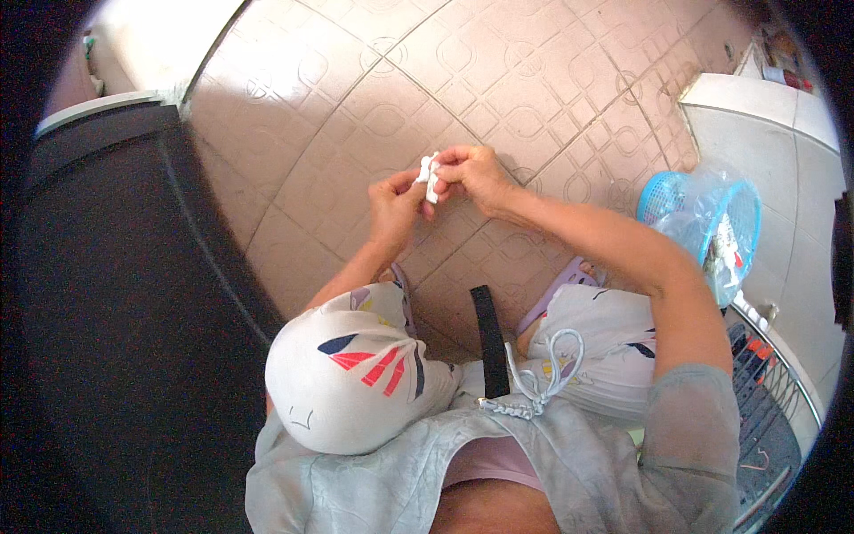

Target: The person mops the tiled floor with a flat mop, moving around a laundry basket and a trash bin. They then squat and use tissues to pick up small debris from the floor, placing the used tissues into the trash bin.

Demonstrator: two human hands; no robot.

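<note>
Between my two hands, out over the tiled floor in front of my knees, is a small white thing (430, 178), thin and uneven in shape. Its kind is too small to make out; it could be crumpled paper or cloth. My left hand (396, 206) pinches it from the left with thumb and fingers. From the right, my right hand (471, 178) grips its upper part with bent fingers. The fingertips of both hands nearly meet and cover some of it.
A black panel (107, 311) stands close on my left. At the right, a blue plastic basket (659, 198) lined with a clear bag holds rubbish, beside a white tiled ledge (756, 133). Below it is a wire rack (792, 383) with shoes. Patterned tiles (356, 107) cover the floor ahead.
</note>
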